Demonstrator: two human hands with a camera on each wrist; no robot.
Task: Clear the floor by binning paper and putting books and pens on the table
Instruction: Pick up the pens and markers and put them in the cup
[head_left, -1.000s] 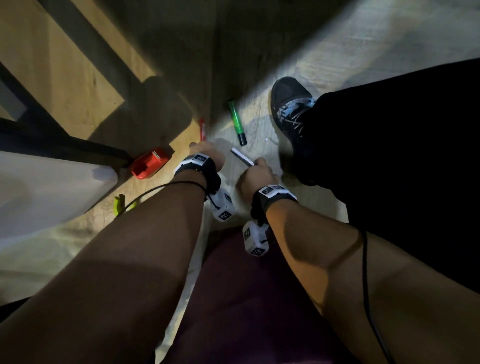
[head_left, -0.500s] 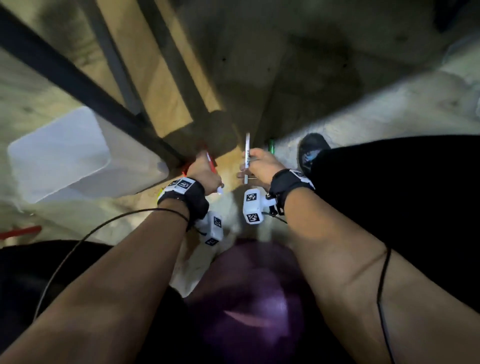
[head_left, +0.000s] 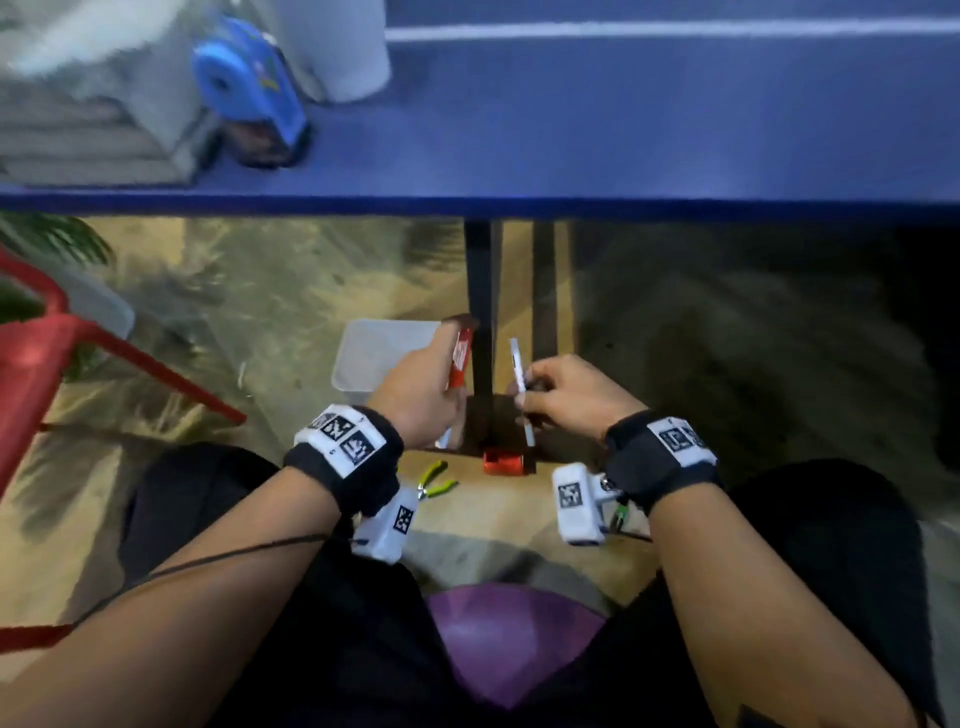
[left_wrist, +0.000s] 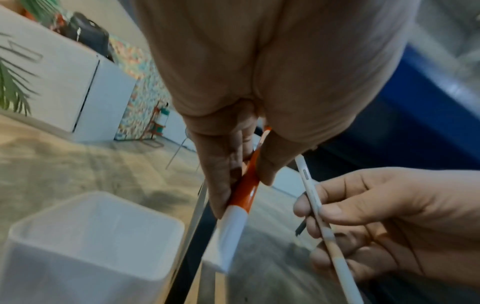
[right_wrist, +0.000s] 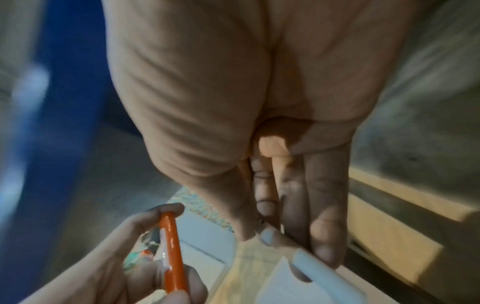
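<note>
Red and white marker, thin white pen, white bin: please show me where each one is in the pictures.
red and white marker (left_wrist: 246, 186), left wrist view, on its red barrel.
thin white pen (head_left: 517, 365), head view, on its upper shaft.
white bin (left_wrist: 98, 207), left wrist view, on its rim.

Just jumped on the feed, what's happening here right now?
A person is holding one pen in each hand in front of the blue table. The left hand grips a red and white marker; the right hand pinches a thin white pen. Neither is on the table yet. A white bin stands on the floor below, and pliers and a red object lie there too.
</note>
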